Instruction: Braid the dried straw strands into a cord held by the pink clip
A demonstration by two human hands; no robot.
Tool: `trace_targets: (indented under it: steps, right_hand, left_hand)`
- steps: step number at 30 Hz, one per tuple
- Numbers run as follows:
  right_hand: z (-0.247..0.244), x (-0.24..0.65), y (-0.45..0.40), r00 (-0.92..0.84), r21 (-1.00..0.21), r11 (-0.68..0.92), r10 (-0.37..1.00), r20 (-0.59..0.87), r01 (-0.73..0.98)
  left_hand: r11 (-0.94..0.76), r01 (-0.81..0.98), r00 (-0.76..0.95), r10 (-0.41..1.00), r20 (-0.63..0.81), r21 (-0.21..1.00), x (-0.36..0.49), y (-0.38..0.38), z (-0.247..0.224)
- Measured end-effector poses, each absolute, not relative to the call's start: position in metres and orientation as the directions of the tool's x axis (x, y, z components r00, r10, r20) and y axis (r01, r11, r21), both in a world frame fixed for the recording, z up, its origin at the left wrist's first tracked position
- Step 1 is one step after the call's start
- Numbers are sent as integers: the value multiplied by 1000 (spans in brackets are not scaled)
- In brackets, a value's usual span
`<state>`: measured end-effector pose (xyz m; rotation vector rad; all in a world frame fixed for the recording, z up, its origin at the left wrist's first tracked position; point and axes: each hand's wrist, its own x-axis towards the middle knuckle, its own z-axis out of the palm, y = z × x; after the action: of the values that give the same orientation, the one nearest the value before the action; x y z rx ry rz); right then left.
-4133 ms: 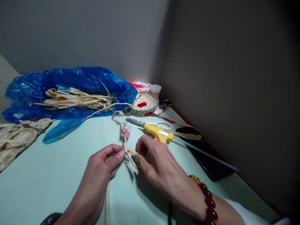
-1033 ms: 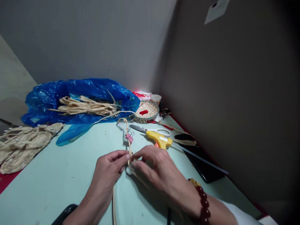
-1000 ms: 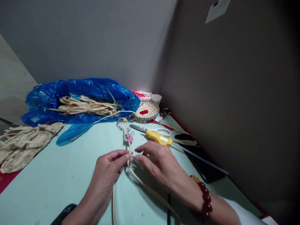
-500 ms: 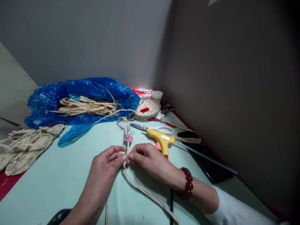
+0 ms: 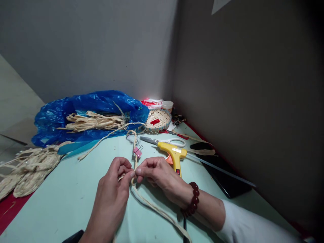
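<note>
A pale raffia braid (image 5: 135, 143) runs toward me over the table, looped at its far end. A pink binder clip (image 5: 137, 152) grips it just beyond my fingers. My left hand (image 5: 117, 187) pinches the braid's near part between thumb and forefinger, from the left. From the right, my right hand (image 5: 155, 173) pinches it at the same spot, the two thumbs nearly touching. Loose raffia strands (image 5: 162, 212) trail from there toward the table's near edge. The exact crossing of the strands is hidden by my fingertips.
Right of the braid lie a yellow glue gun (image 5: 174, 153) with a long glue stick, scissors (image 5: 164, 141) and a black phone-like slab (image 5: 225, 182). Behind stand a woven basket (image 5: 164, 118) and a blue plastic bag (image 5: 106, 98) holding a raffia bundle (image 5: 96, 121). Woven raffia pieces (image 5: 37, 170) lie left.
The view has shifted slightly. My left fingers have curled in more around a strand, and both hands still pinch the braid. A thin braid end now lies on the table before the bag.
</note>
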<state>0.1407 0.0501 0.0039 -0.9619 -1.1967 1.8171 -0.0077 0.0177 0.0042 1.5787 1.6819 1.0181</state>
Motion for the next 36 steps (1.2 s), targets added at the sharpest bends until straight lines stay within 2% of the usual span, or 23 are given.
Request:
trace_targets:
  steps: [4,9,15,20,23,26,29,36]
  right_hand:
    - [2,139,53,-416,-968,-220,897,-151,-121]
    - [-1,138,56,-379,-998,-24,924,-43,54]
    - [2,137,53,-291,-915,169,955,60,367]
    - [4,138,50,-281,-866,237,952,118,441]
    - [4,138,47,-287,-863,254,948,134,437]
    - [0,138,45,-283,-874,262,947,151,410]
    - [-4,138,44,-280,-881,262,947,156,394]
    - [1,140,41,-281,-881,271,945,167,388]
  left_hand:
    - [-36,582,-65,994,91,812,-7,16,9]
    - [-84,675,-16,992,129,733,-7,16,12]
    - [-83,723,38,996,81,685,-6,16,14]
    - [1,731,-23,999,23,682,-8,20,15]
    - [80,610,-68,997,-48,788,-9,24,12]
    - [200,349,-105,979,-174,915,-7,25,8]
    - [244,161,-114,967,-228,956,-3,24,5]
    - [264,98,-166,955,-245,960,-3,21,-1]
